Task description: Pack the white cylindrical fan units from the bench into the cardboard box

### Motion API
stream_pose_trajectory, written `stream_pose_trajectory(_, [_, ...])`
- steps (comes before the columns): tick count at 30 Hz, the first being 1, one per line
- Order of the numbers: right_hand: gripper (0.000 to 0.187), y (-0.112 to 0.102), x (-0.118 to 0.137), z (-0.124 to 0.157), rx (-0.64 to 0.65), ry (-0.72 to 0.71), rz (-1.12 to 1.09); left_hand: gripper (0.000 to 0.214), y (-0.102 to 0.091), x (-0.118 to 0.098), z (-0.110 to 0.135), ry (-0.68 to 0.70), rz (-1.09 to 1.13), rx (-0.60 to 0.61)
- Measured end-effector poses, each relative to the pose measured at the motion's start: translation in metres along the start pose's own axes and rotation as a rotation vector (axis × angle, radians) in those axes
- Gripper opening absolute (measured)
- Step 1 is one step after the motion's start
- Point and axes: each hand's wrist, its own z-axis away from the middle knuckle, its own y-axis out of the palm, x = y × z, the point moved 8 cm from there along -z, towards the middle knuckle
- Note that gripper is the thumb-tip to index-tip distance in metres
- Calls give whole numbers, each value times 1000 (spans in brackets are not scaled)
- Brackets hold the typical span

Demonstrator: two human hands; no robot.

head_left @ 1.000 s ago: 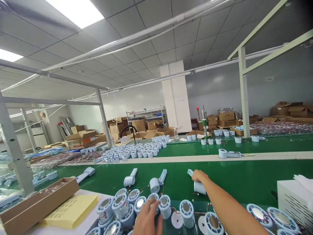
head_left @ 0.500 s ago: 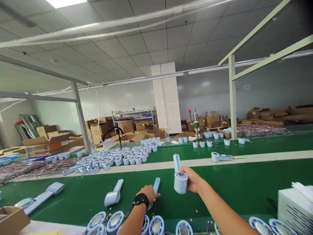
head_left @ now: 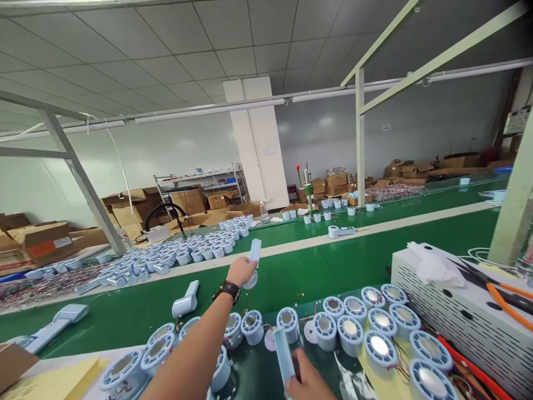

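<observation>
My left hand, with a black watch on its wrist, grips a light-blue plastic housing by its flat handle over the green belt. The round end of that housing shows just below the fingers. Close to me, at the bottom of the view, my right hand is closed around another light-blue handled housing, its handle pointing up and away; its lower end is out of view. Around both hands stand several round light-blue housings with silvery discs in their tops.
A handled housing lies left on the green belt. At right stands a slotted white metal box bearing a cloth and orange-handled pliers. Many blue cylinders crowd the far belt, beyond a pale divider. A carton is at lower left.
My right hand has come down and toward me with its handled housing. My left hand has lifted a housing from the belt and moved slightly away. The view has turned right and down.
</observation>
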Motion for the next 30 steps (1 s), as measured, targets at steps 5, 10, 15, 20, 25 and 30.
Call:
stream_pose_trajectory(5, [37,-12,34,18,-132,-169,-120,44,-56,-22,129,204,235,15])
stream_pose_trajectory(10, [44,-25,38,40,-220,-185,-478,49,-46,-1,245,183,484,194])
stream_pose_trajectory(15, [41,-53,36,60,-388,-162,-523,37,-2,-11,250,255,72,158])
stream_pose_trajectory(20, [40,-81,28,77,-470,-168,-504,27,35,-32,233,299,-140,177])
stream_pose_trajectory(25, [22,-105,28,86,-571,-191,-415,38,71,-29,237,335,-302,234])
stream_pose_trajectory(30, [34,-111,48,86,-441,-145,-424,49,97,-29,242,356,-423,272])
